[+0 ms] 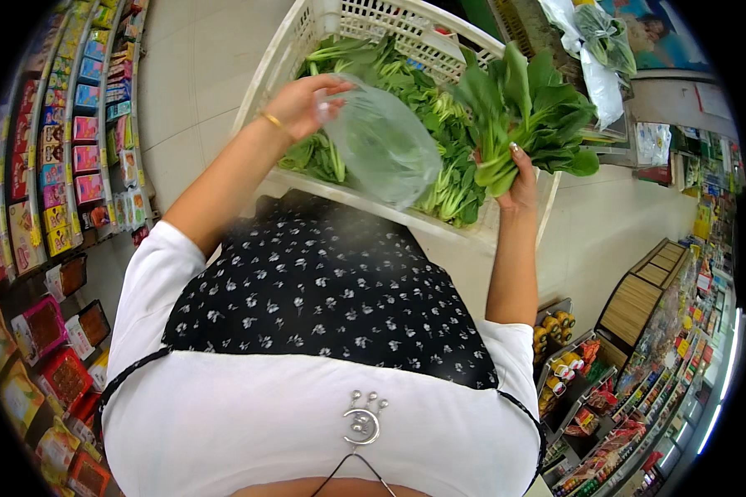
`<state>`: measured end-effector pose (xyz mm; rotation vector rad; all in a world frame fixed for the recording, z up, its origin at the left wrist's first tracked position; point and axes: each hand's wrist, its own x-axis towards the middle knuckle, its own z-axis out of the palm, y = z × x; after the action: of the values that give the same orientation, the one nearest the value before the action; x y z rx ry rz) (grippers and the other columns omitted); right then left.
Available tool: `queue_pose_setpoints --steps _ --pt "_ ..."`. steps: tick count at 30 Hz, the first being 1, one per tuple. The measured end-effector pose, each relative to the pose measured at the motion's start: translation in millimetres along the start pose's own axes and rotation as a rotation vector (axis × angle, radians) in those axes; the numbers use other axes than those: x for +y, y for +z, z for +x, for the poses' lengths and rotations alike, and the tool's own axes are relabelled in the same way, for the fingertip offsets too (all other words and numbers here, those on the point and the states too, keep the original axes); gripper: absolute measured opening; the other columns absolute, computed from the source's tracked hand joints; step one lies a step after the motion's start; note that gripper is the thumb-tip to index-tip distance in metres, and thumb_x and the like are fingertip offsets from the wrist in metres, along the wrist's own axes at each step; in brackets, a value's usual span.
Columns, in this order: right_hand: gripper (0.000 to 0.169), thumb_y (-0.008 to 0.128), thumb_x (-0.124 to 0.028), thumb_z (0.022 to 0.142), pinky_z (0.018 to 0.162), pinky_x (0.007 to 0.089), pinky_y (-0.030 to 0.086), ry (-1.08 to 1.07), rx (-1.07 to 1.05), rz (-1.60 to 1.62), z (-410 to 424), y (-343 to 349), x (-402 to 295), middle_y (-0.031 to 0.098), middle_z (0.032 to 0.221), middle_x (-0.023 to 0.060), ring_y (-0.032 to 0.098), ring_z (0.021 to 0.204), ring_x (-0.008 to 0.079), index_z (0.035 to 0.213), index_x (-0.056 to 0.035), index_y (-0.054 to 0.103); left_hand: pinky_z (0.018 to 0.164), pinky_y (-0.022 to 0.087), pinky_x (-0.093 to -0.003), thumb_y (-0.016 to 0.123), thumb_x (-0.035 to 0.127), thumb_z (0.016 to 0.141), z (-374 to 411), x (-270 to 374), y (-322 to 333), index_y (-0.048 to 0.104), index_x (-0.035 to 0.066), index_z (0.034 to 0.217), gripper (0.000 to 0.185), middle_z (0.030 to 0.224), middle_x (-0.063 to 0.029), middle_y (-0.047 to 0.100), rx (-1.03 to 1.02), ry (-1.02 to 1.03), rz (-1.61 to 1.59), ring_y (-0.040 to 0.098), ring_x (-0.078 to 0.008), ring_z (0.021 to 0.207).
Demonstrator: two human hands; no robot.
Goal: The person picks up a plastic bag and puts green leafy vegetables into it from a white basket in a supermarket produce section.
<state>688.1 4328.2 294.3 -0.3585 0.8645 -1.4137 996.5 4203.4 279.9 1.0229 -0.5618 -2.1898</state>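
My left hand (314,105) grips the rim of a clear plastic bag (385,143), which hangs spread over the crate, with leafy greens showing through it. A bunch of leafy greens with pale stems (528,112) is held by its stem ends in my right hand (517,180), leaves pointing up and to the right, apart from the bag. Below both hands, a white slatted plastic crate (435,225) holds many loose leafy greens (454,180). Whether the bag has anything inside is hard to tell.
Shelves of packaged snacks (87,127) run along the left. At the upper right, bagged greens (606,40) and white plastic bags (600,87) lie beside the crate. Stocked shelves (634,397) stand at the lower right. Tiled floor (193,68) shows left of the crate.
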Motion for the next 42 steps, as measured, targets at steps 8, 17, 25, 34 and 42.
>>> queue_pose_setpoints --steps 8,17,25,34,42 --pt "0.042 0.060 -0.003 0.071 0.070 0.0301 0.044 0.264 -0.141 -0.068 26.6 51.6 113.9 0.052 0.105 0.0132 0.055 0.083 0.0190 0.110 -0.0078 0.044 0.038 0.036 -0.0134 0.051 0.013 0.083 9.4 -18.1 0.4 0.044 0.000 0.101 0.023 0.103 -0.0124 0.053 -0.140 -0.136 -0.142 0.047 -0.0084 0.055" --pt "0.031 0.056 -0.020 0.076 0.082 0.0381 0.041 0.243 -0.198 0.182 37.9 12.6 74.8 0.056 0.082 0.0073 0.056 0.074 0.0202 0.102 -0.0061 0.048 0.037 0.036 -0.0142 0.053 0.013 0.082 11.7 -49.4 -38.4 0.045 0.003 0.098 0.020 0.096 -0.0103 0.055 0.018 -0.341 -0.002 0.045 -0.0066 0.054" --pt "0.027 0.065 -0.014 0.072 0.069 0.0281 0.046 -0.348 -0.027 -0.750 107.1 33.1 63.3 0.059 0.087 0.0086 0.056 0.077 0.0191 0.094 -0.0016 0.056 0.034 0.022 -0.0172 0.060 0.018 0.075 13.8 -22.6 -34.0 0.046 0.010 0.078 0.016 0.062 -0.0002 0.043 -0.068 -0.293 0.289 0.031 -0.0040 0.042" --pt "0.033 0.058 -0.006 0.065 0.092 0.0351 0.036 -0.881 -1.069 -2.243 216.5 52.6 143.3 0.046 0.121 0.0059 0.040 0.114 0.0261 0.097 -0.0124 0.054 0.034 0.024 -0.0165 0.044 0.016 0.088 -28.9 -39.5 -34.2 0.049 0.001 0.110 0.027 0.061 0.0011 0.051 -0.179 -0.446 0.380 0.032 -0.0012 0.039" --pt "0.030 0.053 -0.004 0.065 0.081 0.0393 0.039 -0.960 -0.803 -1.945 222.9 24.6 127.3 0.055 0.093 0.0066 0.052 0.091 0.0276 0.093 -0.0131 0.054 0.035 0.026 -0.0162 0.047 0.007 0.083 -50.0 -15.7 -51.5 0.045 0.004 0.109 0.027 0.074 -0.0033 0.052 -0.057 -0.333 0.049 0.031 -0.0018 0.042"
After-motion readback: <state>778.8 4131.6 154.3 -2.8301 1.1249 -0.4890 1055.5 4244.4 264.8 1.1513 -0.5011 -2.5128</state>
